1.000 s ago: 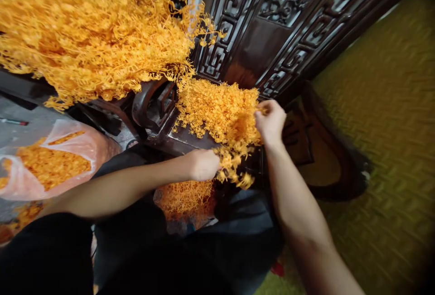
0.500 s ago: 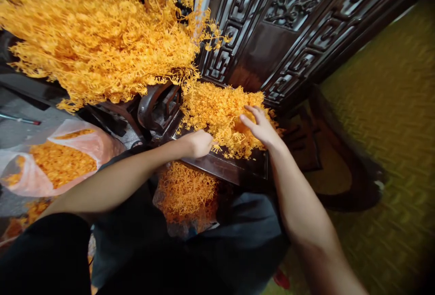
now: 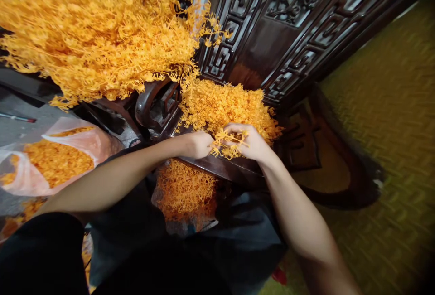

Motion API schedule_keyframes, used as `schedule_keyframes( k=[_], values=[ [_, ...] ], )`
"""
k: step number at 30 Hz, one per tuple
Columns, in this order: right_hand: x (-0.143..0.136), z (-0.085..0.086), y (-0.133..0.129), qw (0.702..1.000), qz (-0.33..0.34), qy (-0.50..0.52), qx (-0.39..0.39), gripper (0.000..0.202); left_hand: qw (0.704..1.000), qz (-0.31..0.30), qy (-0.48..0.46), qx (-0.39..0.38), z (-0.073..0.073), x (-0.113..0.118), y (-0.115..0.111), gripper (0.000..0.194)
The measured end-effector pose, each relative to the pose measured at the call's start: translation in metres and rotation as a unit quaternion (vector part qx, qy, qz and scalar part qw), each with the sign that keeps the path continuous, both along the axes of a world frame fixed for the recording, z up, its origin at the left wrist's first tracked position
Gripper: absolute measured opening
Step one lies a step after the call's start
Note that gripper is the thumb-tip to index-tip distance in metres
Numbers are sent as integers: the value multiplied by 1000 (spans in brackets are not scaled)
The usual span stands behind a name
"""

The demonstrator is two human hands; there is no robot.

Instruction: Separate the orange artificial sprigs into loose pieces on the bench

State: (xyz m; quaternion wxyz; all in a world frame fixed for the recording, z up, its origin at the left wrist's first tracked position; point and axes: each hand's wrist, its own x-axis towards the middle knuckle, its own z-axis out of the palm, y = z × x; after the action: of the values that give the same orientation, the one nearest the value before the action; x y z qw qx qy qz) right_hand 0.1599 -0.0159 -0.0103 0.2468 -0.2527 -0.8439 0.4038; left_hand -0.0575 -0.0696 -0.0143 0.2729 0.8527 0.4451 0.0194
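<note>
Small orange plastic-looking pieces form a pile (image 3: 227,104) on the dark carved wooden seat (image 3: 217,168). At the seat's front edge my left hand (image 3: 201,144) is closed on the end of an orange branching sprig (image 3: 229,143). My right hand (image 3: 249,141) is curled around the other side of that sprig, fingers bent over its small branches. The two hands are apart, with the sprig between them. Parts of the right fingers are hidden behind the orange pieces.
A large heap of orange sprigs (image 3: 102,36) fills the upper left. An open pink-white bag (image 3: 105,143) of orange pieces stands on the floor. Between my legs is a clear bag of orange stems (image 3: 185,191). The carved wooden backrest (image 3: 261,45) rises behind the pile.
My right hand has moved left and down from the pile, and its spread fingers have closed around the sprig. My left hand stays closed in nearly the same place.
</note>
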Motion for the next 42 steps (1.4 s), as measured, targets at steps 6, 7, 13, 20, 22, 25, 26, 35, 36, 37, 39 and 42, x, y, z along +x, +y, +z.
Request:
schedule_keyframes(
  k=[6, 7, 13, 20, 22, 25, 26, 35, 36, 37, 39, 42],
  values=[
    [-8, 1, -14, 994, 87, 40, 53, 26, 997, -47, -53, -16, -13, 1, -9, 28],
    [-8, 1, -12, 994, 82, 44, 62, 24, 995, -45, -76, -41, -11, 1, -10, 29],
    [5, -3, 14, 995, -13, 51, 80, 25, 966, 71, -149, -201, 14, 6, -6, 20],
    [5, -15, 36, 985, -155, 13, 78, 4, 893, 233, -216, -320, 27, 14, -4, 34],
    [22, -23, 49, 967, -243, 37, 65, 4, 883, 215, -221, -353, 27, 11, -9, 32],
    [64, -36, 66, 878, -450, 162, -9, 4, 883, 168, -230, -374, 26, -1, -20, 30],
    [76, -39, 69, 859, -463, 211, -52, 5, 882, 158, -243, -372, 26, -5, -23, 31],
    [69, -38, 51, 897, -228, 195, -324, 55, 862, 164, -334, -344, 31, -20, -17, 42],
    [67, -37, 53, 897, -227, 197, -325, 56, 865, 167, -330, -340, 32, -21, -17, 41],
    [65, -36, 55, 896, -227, 201, -324, 56, 866, 168, -327, -339, 32, -21, -17, 41],
    [64, -35, 59, 898, -223, 207, -319, 57, 867, 167, -326, -339, 34, -22, -18, 42],
    [62, -32, 61, 905, -206, 211, -306, 53, 870, 169, -325, -330, 35, -23, -17, 42]
  ],
)
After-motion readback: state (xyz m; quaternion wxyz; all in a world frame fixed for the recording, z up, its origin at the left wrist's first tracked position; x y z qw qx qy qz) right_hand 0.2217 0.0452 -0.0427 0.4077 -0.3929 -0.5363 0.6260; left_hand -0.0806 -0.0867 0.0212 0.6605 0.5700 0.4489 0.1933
